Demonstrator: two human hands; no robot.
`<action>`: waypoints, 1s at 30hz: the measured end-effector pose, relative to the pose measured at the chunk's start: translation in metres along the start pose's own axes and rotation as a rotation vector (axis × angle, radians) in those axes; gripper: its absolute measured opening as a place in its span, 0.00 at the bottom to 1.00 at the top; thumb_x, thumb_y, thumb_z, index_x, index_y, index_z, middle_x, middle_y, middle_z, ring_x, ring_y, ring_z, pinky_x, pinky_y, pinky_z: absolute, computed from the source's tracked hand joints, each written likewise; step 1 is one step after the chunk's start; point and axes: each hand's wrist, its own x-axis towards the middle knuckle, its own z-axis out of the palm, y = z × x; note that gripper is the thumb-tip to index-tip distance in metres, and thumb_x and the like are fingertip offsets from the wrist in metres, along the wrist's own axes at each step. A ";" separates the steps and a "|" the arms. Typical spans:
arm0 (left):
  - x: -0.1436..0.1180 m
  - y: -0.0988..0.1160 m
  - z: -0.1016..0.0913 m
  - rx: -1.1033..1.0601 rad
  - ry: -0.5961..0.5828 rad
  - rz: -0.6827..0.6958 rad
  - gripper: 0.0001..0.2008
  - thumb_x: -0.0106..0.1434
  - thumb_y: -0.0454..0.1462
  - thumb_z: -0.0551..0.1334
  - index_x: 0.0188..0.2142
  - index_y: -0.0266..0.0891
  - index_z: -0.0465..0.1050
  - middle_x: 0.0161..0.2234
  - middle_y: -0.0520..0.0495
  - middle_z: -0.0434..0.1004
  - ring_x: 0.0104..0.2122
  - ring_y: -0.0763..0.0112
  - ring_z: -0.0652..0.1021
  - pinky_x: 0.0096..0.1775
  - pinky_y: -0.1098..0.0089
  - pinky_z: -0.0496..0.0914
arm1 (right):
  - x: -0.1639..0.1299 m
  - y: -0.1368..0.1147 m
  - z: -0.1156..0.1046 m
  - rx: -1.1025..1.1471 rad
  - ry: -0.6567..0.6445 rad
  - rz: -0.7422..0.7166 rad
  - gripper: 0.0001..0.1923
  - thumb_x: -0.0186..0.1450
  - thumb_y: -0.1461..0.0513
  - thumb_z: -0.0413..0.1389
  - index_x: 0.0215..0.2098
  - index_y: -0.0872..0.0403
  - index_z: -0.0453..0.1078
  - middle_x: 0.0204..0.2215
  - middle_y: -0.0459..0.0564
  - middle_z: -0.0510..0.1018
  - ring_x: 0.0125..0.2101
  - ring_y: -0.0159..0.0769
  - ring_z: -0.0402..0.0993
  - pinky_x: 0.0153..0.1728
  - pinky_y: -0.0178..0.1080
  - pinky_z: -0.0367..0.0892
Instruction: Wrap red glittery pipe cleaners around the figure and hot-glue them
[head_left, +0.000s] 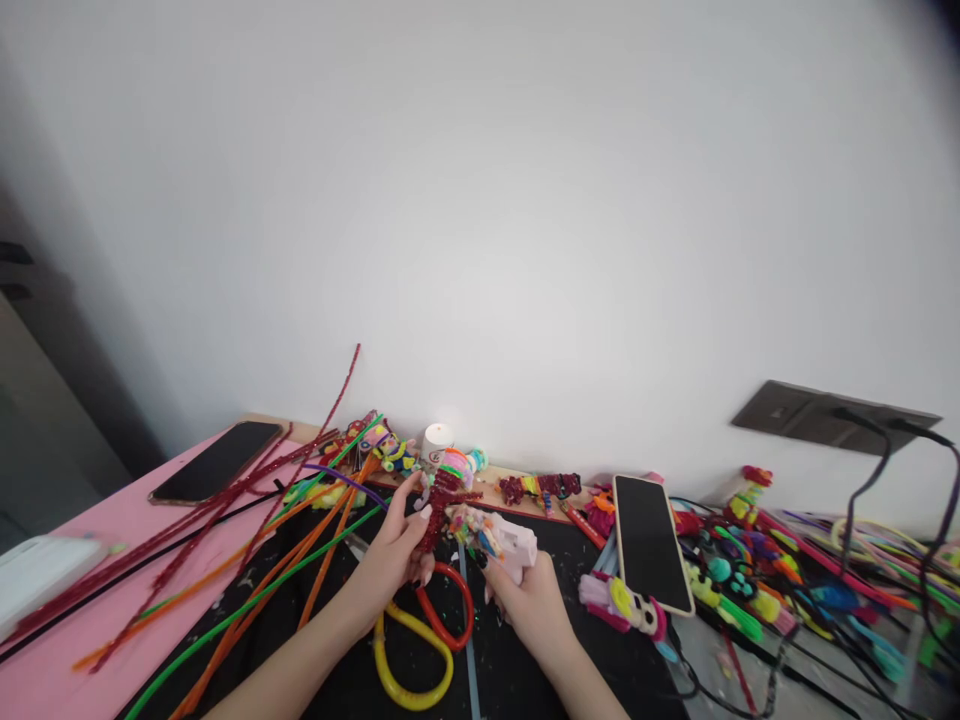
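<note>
My left hand (400, 535) is closed around a dark red tinsel pipe-cleaner figure (444, 500) with a pinkish, multicoloured top. In my right hand (525, 595) is a pale hot glue gun (513, 545), gripped by its handle. Coloured fuzz and bits cover its front end, which points left, close beside the figure. Whether the tip touches the figure I cannot tell. Below my hands, scissors (415, 700) with one yellow and one red handle loop lie on the black mat (517, 680). Long red, orange and green pipe cleaners (255, 590) lie left of my left hand.
A dark phone (217, 462) lies on the pink surface (97, 520) at left. Another phone (651, 540) leans upright at right, with a pipe-cleaner doll (622, 605) before it. Finished figures and a white jar (437, 440) line the wall. Cables hang from a socket (825, 415) over piled pipe-cleaner pieces.
</note>
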 end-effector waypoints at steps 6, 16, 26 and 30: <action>-0.002 0.002 0.002 -0.032 0.024 -0.001 0.37 0.61 0.47 0.57 0.63 0.53 0.36 0.22 0.60 0.60 0.13 0.80 0.66 0.17 0.77 0.57 | 0.000 -0.003 0.000 -0.010 -0.009 0.025 0.14 0.56 0.58 0.53 0.16 0.55 0.63 0.08 0.39 0.61 0.11 0.26 0.56 0.12 0.29 0.53; -0.004 0.007 0.004 -0.141 0.003 -0.001 0.36 0.62 0.45 0.58 0.63 0.51 0.37 0.22 0.60 0.59 0.14 0.82 0.61 0.18 0.77 0.57 | 0.000 -0.006 -0.001 -0.035 -0.029 0.039 0.16 0.58 0.59 0.52 0.14 0.55 0.63 0.08 0.41 0.62 0.10 0.26 0.58 0.12 0.29 0.53; -0.003 0.003 0.001 -0.054 0.052 0.005 0.36 0.61 0.47 0.57 0.63 0.54 0.39 0.22 0.60 0.59 0.15 0.80 0.64 0.18 0.76 0.59 | -0.001 0.000 -0.002 -0.011 0.005 0.000 0.15 0.57 0.57 0.54 0.17 0.56 0.67 0.08 0.41 0.62 0.11 0.27 0.58 0.13 0.30 0.55; -0.001 -0.002 -0.001 0.020 0.010 0.014 0.35 0.62 0.47 0.56 0.63 0.53 0.36 0.22 0.60 0.61 0.13 0.78 0.67 0.17 0.76 0.59 | -0.002 -0.001 0.000 0.019 0.001 -0.044 0.11 0.56 0.58 0.55 0.22 0.57 0.71 0.09 0.40 0.62 0.13 0.28 0.58 0.15 0.30 0.58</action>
